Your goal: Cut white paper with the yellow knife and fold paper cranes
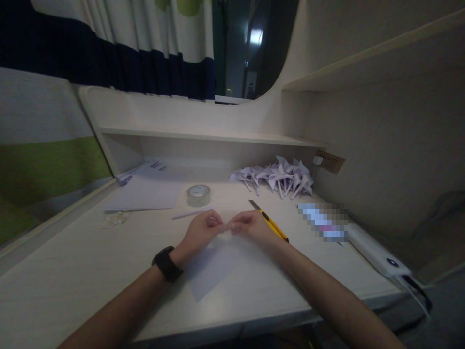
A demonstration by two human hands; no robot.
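My left hand, with a black watch on its wrist, meets my right hand over the middle of the desk. Thumb and fingers of both are pinched together, fingertips almost touching, on something too small to make out. Under and in front of them lies a white paper sheet. Just behind my left hand rests a thin white paper stick. A roll of clear tape lies farther back. Beside my right hand is a yellow utility knife with its blade out.
Several white paper pinwheels are heaped at the back right. A stack of paper lies back left, with small scraps before it. On the right are a blurred-out phone and a white power strip with cables. A shelf overhangs the back.
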